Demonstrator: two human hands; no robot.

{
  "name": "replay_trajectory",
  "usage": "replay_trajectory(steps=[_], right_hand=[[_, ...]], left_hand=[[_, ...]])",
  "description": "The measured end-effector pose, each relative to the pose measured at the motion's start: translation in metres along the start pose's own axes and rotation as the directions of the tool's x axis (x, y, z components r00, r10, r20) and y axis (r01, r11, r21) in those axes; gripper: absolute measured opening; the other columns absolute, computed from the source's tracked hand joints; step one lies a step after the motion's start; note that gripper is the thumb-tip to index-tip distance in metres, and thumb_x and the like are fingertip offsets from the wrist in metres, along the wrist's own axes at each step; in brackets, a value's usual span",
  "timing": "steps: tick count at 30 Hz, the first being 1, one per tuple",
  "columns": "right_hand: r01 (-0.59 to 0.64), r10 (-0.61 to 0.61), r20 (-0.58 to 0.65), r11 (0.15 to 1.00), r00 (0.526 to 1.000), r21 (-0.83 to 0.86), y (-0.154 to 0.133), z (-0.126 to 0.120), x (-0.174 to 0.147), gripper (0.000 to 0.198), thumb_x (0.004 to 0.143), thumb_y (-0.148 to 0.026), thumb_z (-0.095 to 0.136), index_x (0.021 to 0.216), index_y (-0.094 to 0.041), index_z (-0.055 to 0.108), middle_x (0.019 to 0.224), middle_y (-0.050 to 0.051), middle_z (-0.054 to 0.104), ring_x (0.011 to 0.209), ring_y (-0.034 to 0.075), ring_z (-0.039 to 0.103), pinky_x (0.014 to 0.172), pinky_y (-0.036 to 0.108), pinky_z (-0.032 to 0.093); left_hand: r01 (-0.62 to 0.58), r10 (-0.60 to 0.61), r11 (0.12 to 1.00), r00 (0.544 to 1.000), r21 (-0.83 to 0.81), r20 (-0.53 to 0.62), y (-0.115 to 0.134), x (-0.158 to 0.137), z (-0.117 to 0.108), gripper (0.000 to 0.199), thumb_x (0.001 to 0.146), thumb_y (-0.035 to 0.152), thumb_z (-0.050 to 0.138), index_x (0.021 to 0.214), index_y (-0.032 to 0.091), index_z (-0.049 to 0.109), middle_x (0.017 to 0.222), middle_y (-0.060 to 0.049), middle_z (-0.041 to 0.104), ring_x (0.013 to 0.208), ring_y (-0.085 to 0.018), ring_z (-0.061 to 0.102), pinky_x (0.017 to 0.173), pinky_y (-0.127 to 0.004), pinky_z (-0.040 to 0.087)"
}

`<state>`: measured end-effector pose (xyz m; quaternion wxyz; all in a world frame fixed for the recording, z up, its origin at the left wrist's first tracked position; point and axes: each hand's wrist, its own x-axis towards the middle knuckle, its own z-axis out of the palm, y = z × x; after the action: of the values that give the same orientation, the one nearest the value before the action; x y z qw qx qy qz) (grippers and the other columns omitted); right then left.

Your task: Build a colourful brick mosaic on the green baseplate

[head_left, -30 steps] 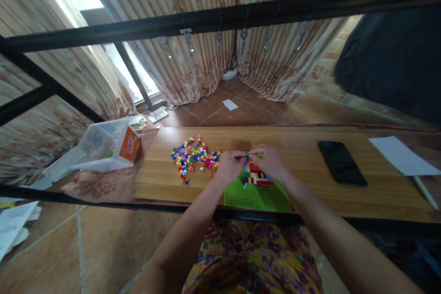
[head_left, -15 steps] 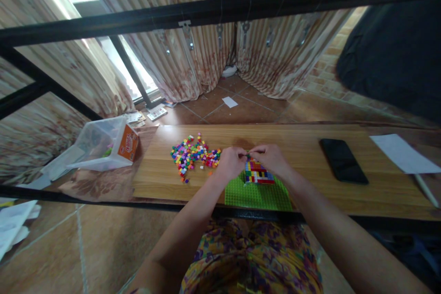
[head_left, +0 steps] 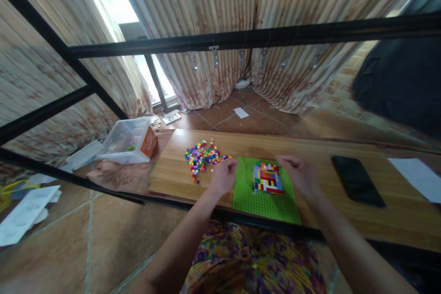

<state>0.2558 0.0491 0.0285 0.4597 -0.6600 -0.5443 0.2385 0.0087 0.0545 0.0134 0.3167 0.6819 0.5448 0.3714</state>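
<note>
A green studded baseplate [head_left: 246, 197] lies in front of me at the table's near edge. On it sits a low block of colourful building bricks [head_left: 267, 179], with rows of red, yellow, blue, white and purple. My left hand [head_left: 223, 177] is at the plate's left edge, close to a pile of loose small bricks [head_left: 201, 158]. Its fingers are curled together; anything between them is hidden. At the plate's right side my right hand [head_left: 299, 174] hovers, thumb and fingers drawn together and slightly blurred. I cannot make out anything in its fingertips.
A black phone [head_left: 357, 180] and a white sheet of paper [head_left: 416, 177] lie to the right on the wooden table [head_left: 313, 147]. A clear plastic box [head_left: 120, 149] with an orange label stands at the left. A dark metal bar [head_left: 227, 40] crosses beyond the table.
My hands were together over the far edge of the brick block; now they are apart, left and right of it, and the block is uncovered. The view has shifted left and up.
</note>
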Motion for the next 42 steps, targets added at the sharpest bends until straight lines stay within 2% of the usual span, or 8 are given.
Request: replay_trajectory(steps=[4,6,8,13,18,25,34,42], right_hand=[[-0.138,0.12,-0.143,0.982,0.982,-0.129,0.036,-0.036,-0.016,0.038,0.074,-0.052,0.062,0.086,-0.019,0.077,0.08,0.01,0.076,0.073,0.026,0.069,0.069,0.039,0.051],[-0.18,0.144,-0.17,0.958,0.975,-0.223,0.056,-0.047,-0.025,0.039,0.073,-0.055,0.062,0.084,-0.02,0.076,0.075,0.011,0.074,0.07,0.029,0.068,0.065,0.042,0.05],[-0.146,0.107,-0.157,0.955,0.982,-0.259,0.074,-0.051,-0.035,0.036,0.077,-0.055,0.058,0.082,-0.023,0.075,0.081,0.014,0.075,0.074,0.032,0.068,0.067,0.044,0.05],[0.098,-0.151,-0.091,0.899,0.984,-0.427,0.098,-0.043,-0.048,0.036,0.082,-0.051,0.049,0.085,-0.022,0.072,0.096,0.013,0.074,0.093,0.032,0.067,0.087,0.049,0.05],[0.173,-0.241,-0.088,0.866,0.967,-0.469,0.106,-0.038,-0.047,0.036,0.086,-0.049,0.047,0.085,-0.021,0.071,0.095,0.012,0.074,0.092,0.029,0.066,0.088,0.045,0.049],[0.247,-0.326,-0.082,0.837,0.942,-0.489,0.109,-0.037,-0.047,0.034,0.089,-0.044,0.048,0.085,-0.019,0.07,0.092,0.011,0.073,0.089,0.026,0.066,0.086,0.043,0.048],[0.265,-0.353,-0.089,0.827,0.932,-0.496,0.107,-0.036,-0.047,0.033,0.09,-0.043,0.048,0.083,-0.019,0.07,0.091,0.011,0.073,0.089,0.026,0.066,0.086,0.044,0.048],[0.27,-0.353,-0.083,0.829,0.932,-0.49,0.108,-0.036,-0.047,0.032,0.09,-0.042,0.048,0.085,-0.019,0.07,0.091,0.011,0.073,0.089,0.027,0.066,0.086,0.045,0.047]], left_hand=[[0.142,-0.124,0.983,0.982,0.119,-0.144,-0.024,-0.014,-0.03,0.022,0.086,0.009,0.053,0.09,0.018,0.073,0.088,-0.004,0.076,0.082,-0.017,0.069,0.081,-0.029,0.053],[0.184,-0.149,0.965,0.971,0.186,-0.188,-0.029,-0.014,-0.04,0.023,0.085,0.008,0.054,0.091,0.017,0.074,0.092,-0.006,0.076,0.086,-0.018,0.069,0.083,-0.029,0.053],[0.182,-0.136,0.948,0.973,0.262,-0.186,-0.028,-0.009,-0.042,0.024,0.085,0.007,0.053,0.092,0.017,0.074,0.096,-0.007,0.075,0.089,-0.019,0.068,0.085,-0.03,0.053],[0.042,-0.008,0.895,0.997,0.444,-0.078,-0.014,0.006,-0.027,0.024,0.086,0.011,0.055,0.099,0.019,0.073,0.103,-0.009,0.071,0.097,-0.02,0.065,0.091,-0.031,0.051],[-0.046,0.041,0.799,0.999,0.6,0.021,-0.007,0.018,-0.01,0.017,0.087,0.018,0.058,0.097,0.016,0.071,0.101,-0.01,0.068,0.101,-0.023,0.062,0.095,-0.035,0.048],[-0.006,0.008,0.696,1.0,0.718,0.0,-0.01,0.022,-0.01,0.016,0.089,0.02,0.053,0.094,0.016,0.068,0.099,-0.011,0.067,0.101,-0.024,0.061,0.092,-0.036,0.048],[-0.045,0.026,0.722,0.999,0.691,0.039,-0.015,0.015,-0.022,0.032,0.084,0.007,0.05,0.106,0.018,0.07,0.104,-0.008,0.071,0.102,-0.023,0.061,0.094,-0.036,0.046],[-0.038,0.014,0.717,0.999,0.696,0.04,-0.015,0.018,-0.024,0.033,0.084,0.011,0.053,0.109,0.021,0.07,0.107,-0.009,0.07,0.105,-0.025,0.059,0.094,-0.039,0.044]])
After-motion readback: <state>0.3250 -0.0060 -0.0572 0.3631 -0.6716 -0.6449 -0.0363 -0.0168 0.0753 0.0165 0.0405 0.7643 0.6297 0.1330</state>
